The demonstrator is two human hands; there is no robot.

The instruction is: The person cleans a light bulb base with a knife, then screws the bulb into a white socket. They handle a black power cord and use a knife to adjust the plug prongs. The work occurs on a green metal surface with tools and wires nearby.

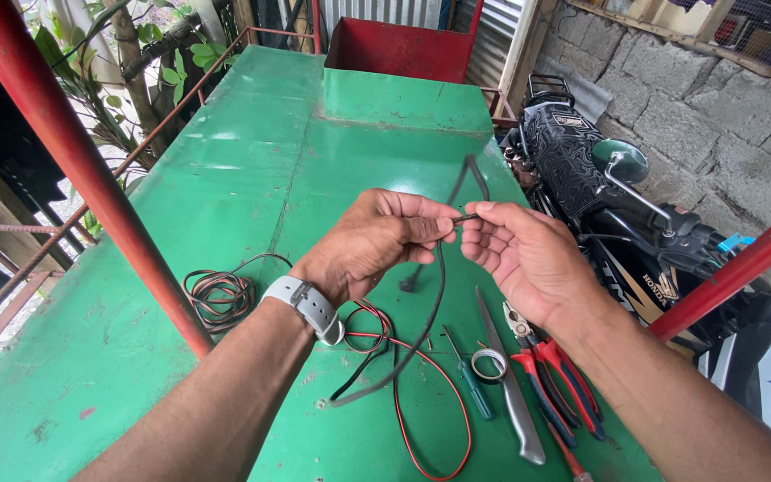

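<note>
The black cable (435,295) is pinched between both hands above the green metal table (252,178): the left hand (377,239) closes thumb and fingers on it just beside the right hand (519,254), whose fingertips nip a short bent stretch while the palm stays open. One end rises in a loop past the fingers; the rest hangs to the tabletop. The grip is small, so the cable could slip free, and a sharp bend could kink it. Below lie a red wire (443,406), a screwdriver (470,384), a roll of tape (489,362), a knife (510,393) and red-handled pliers (551,388); a wire coil (220,295) sits left. Red posts frame the table, a motorcycle (617,205) stands by a block wall.
</note>
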